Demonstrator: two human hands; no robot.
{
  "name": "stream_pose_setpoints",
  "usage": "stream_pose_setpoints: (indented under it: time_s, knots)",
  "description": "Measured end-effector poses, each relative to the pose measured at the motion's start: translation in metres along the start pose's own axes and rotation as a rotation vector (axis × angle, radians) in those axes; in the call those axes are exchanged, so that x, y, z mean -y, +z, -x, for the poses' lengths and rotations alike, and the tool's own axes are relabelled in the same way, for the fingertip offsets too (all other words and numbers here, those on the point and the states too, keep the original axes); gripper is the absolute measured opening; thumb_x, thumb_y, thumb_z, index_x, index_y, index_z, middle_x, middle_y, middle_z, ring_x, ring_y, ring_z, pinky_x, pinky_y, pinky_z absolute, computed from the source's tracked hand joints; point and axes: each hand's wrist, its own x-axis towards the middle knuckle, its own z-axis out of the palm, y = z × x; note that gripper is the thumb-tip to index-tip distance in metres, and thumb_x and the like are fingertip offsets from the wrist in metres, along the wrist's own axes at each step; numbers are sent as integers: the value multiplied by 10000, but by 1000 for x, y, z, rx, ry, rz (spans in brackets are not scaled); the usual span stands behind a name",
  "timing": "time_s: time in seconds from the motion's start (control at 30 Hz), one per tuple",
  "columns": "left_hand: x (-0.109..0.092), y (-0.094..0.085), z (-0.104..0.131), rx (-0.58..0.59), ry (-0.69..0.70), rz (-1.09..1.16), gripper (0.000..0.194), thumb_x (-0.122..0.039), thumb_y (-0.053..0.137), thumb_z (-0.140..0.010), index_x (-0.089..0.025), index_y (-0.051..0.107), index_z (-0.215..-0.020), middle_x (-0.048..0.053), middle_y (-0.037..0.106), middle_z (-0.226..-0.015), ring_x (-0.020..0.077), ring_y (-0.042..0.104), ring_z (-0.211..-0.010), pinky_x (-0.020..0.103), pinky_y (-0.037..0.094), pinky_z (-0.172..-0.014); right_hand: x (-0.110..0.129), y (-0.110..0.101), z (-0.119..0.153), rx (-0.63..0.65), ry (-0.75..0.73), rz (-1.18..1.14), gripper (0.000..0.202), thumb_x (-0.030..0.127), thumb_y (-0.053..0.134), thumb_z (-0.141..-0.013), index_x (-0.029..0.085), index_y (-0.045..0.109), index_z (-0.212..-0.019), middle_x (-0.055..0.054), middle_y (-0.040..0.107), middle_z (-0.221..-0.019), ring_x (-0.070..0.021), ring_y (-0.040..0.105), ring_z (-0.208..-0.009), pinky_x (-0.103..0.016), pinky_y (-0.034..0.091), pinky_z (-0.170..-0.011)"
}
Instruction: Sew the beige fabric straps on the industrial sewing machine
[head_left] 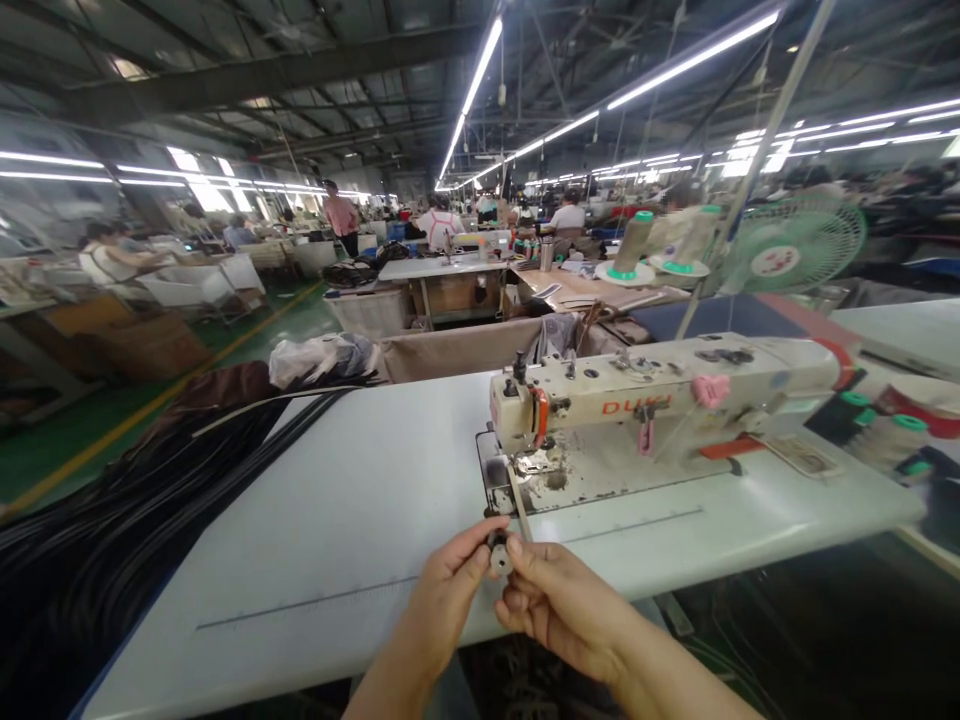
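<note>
Both hands meet at the table's front edge, below the needle area of a sewing machine [675, 390]. Between their fingertips is a small round metal piece with a centre hole, like a bobbin in its case [499, 560]. My left hand [452, 585] pinches it from the left with thumb and forefinger. From the right, the thumb and fingers of my right hand [559, 600] close on the same piece. A narrow pale strip [520, 503] runs from the machine's needle plate down toward the hands.
Long black strips [112, 540] hang over the left side of the white table [360, 500]. Thread cones [632, 245] and a green fan [795, 245] stand behind the machine. More cones [892, 440] sit at the right. Several people work farther back.
</note>
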Motion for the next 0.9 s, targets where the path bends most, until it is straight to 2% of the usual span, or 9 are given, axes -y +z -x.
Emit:
stream_pose_setpoints:
  time_s: [0.1, 0.23, 0.43, 0.57, 0.67, 0.8, 0.9]
  knots:
    - [-2, 3, 2, -23, 7, -2, 539, -546, 713, -930, -209, 712, -1351, 134, 731, -1310, 347, 627, -1274, 450, 456, -1123, 0, -2, -4, -13, 0, -16, 520, 597, 917, -669, 128, 694, -704, 74, 520, -504, -66, 491, -527, -256, 530, -684]
    - [-7, 10, 4, -14, 5, 11, 568, -581, 610, -987, -196, 673, -1401, 140, 718, -1336, 345, 630, -1282, 467, 449, -1139, 2, -3, -4, -6, 19, -23, 507, 571, 932, -664, 127, 694, -724, 87, 498, -505, -57, 479, -521, -246, 550, -688]
    - [-22, 10, 6, 27, 65, -355, 479, -500, 664, -966, -238, 705, -1365, 86, 710, -1374, 322, 621, -1324, 422, 442, -1166, 0, -7, -3, -24, 5, -22, 527, 580, 947, -630, 129, 688, -717, 94, 464, -510, -57, 465, -532, -238, 557, -689]
    - [-23, 10, 6, -10, 155, -500, 420, -465, 696, -942, -258, 746, -1305, 72, 752, -1299, 301, 689, -1220, 391, 506, -1103, -2, -9, -2, -48, -40, 40, 538, 601, 947, -606, 135, 691, -688, 85, 468, -514, -69, 464, -547, -261, 553, -702]
    - [-17, 13, 5, -96, 112, -374, 403, -493, 739, -908, -220, 797, -1199, 87, 804, -1139, 299, 738, -1079, 394, 555, -1026, 1, -10, 2, -30, -120, 215, 538, 656, 863, -696, 140, 714, -683, 106, 379, -478, -81, 418, -518, -300, 547, -701]
    - [-9, 23, 3, -130, -8, 107, 429, -484, 803, -869, -170, 796, -1161, 121, 803, -1093, 282, 741, -1024, 419, 555, -1004, 11, -15, 9, -72, -184, 376, 508, 639, 856, -702, 167, 673, -660, 56, 522, -579, -98, 464, -571, -312, 522, -712]
    - [-8, 30, 3, -130, -55, 341, 413, -442, 857, -835, -149, 797, -1121, 131, 801, -1022, 258, 738, -1005, 386, 554, -960, 20, -18, 12, -138, -240, 399, 510, 660, 817, -720, 203, 601, -646, 104, 387, -511, -82, 321, -496, -258, 405, -551]
